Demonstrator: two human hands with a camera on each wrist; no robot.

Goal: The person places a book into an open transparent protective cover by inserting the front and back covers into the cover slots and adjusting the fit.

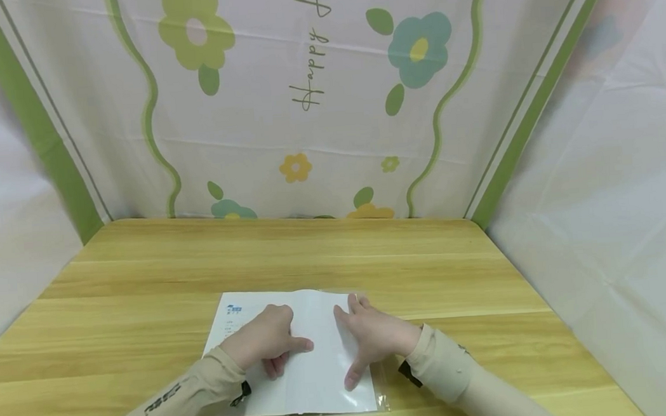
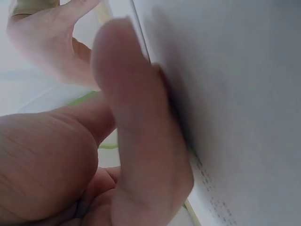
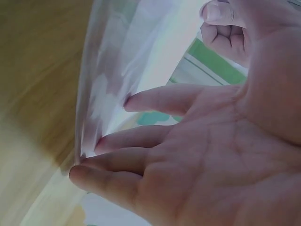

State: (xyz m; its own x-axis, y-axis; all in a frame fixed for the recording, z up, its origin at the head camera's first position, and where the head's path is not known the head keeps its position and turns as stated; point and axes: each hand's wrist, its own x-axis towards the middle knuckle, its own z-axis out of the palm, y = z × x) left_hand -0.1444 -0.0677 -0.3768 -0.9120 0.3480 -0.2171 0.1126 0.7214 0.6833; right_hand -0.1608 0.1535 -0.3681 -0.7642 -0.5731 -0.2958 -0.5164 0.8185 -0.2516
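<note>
An open booklet with white pages lies on the table. Small blue and grey print shows at the upper left of its left page. Clear plastic film sticks out past its right edge. On the left page rests my left hand, its fingers curled and its thumb reaching across the fold onto the right page. No object shows inside those fingers. With fingers spread, my right hand touches the right page and its outer edge. In the right wrist view its fingertips touch the film's edge.
The wooden table stretches back to a hanging white cloth with flowers and green lines. Pale cloth walls stand at both sides. Beige sleeves cover both forearms.
</note>
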